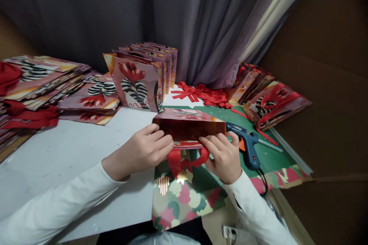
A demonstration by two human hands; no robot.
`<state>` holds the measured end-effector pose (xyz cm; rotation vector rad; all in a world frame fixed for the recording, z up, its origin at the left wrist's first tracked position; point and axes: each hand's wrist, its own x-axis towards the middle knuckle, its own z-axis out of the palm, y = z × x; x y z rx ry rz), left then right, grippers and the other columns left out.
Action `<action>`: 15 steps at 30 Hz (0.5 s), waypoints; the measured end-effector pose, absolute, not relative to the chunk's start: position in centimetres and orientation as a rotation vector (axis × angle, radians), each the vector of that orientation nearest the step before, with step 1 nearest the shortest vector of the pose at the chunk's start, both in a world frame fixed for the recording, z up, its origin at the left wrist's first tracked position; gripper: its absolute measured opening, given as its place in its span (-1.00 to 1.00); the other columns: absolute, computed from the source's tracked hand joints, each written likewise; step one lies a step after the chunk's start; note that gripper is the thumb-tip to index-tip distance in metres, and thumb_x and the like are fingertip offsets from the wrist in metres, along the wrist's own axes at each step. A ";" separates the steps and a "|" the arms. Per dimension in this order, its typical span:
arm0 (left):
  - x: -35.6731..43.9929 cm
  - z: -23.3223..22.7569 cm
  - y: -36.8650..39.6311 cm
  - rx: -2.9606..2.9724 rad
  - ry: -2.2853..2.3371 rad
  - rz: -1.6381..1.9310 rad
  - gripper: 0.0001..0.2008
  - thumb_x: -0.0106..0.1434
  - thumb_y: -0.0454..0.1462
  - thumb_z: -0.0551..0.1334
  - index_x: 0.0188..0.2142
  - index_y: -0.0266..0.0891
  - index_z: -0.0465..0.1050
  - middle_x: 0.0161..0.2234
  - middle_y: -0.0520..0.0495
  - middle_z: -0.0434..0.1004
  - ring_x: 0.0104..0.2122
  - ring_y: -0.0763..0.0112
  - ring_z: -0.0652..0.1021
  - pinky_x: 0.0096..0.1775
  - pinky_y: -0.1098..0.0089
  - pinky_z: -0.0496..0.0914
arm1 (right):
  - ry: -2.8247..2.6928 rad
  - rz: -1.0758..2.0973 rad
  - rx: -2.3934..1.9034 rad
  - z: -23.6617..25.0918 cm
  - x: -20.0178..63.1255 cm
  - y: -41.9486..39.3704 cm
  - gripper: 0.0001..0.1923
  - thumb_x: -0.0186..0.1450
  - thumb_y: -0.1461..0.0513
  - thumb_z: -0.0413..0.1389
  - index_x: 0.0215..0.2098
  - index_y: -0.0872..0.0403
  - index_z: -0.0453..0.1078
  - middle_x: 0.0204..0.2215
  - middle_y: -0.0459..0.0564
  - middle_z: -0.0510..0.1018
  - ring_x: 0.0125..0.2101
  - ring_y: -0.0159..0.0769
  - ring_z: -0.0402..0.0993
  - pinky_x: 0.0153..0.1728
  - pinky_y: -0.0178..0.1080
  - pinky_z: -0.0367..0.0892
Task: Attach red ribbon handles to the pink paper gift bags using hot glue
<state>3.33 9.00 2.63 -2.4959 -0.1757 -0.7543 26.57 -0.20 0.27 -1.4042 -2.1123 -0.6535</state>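
Between my hands a paper gift bag [191, 116] lies with its mouth facing me, held open. My left hand [151, 147] grips the near rim at its left end, fingers curled inside. At the right end, my right hand [224, 155] pinches the same rim. A red ribbon handle [174, 162] hangs from that near rim, between the hands. Just right of my right hand, a blue hot glue gun [247, 143] with an orange trigger lies on its side. The bag's inside is in shadow.
Finished-looking bags [140, 80] stand in a row behind. Flat stacked bags [43, 76] fill the left. Cut red ribbons [198, 93] are heaped at the back, and bags with ribbons [276, 103] lean at right. A green mat [276, 157] and patterned paper [184, 199] cover the table.
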 end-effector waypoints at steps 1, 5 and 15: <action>3.5 2.6 8.9 -2.487 -0.174 -0.746 -0.80 0.29 -0.42 0.12 -0.45 -0.27 0.41 -0.57 0.04 0.37 -0.55 0.43 0.32 -0.39 0.29 0.21 | -2.131 -0.670 -1.400 0.2 26.5 -0.1 -0.74 0.33 0.26 0.01 -0.05 0.09 0.42 -0.38 -0.06 0.59 -0.36 -0.30 0.34 -0.08 -0.08 0.01; 3.8 2.8 8.7 -2.487 -0.177 -0.725 -0.81 0.33 -0.43 0.07 -0.29 -0.30 0.46 -0.52 0.03 0.42 -0.51 0.42 0.38 -0.34 0.29 0.24 | -2.145 -0.813 -1.291 -0.2 26.0 0.4 -0.81 0.38 0.33 -0.02 -0.23 0.10 0.44 -0.52 -0.13 0.53 -0.43 -0.38 0.29 -0.06 -0.11 0.01; 3.6 3.0 9.4 -2.391 0.019 -0.910 -0.78 0.29 -0.47 0.11 -0.42 -0.28 0.46 -0.54 0.03 0.48 -0.53 0.47 0.42 -0.34 0.35 0.33 | -2.121 -1.045 -1.064 0.1 26.5 1.1 -0.86 0.33 0.36 0.05 -0.36 0.11 0.42 -0.61 -0.18 0.46 -0.52 -0.46 0.21 -0.18 -0.21 0.09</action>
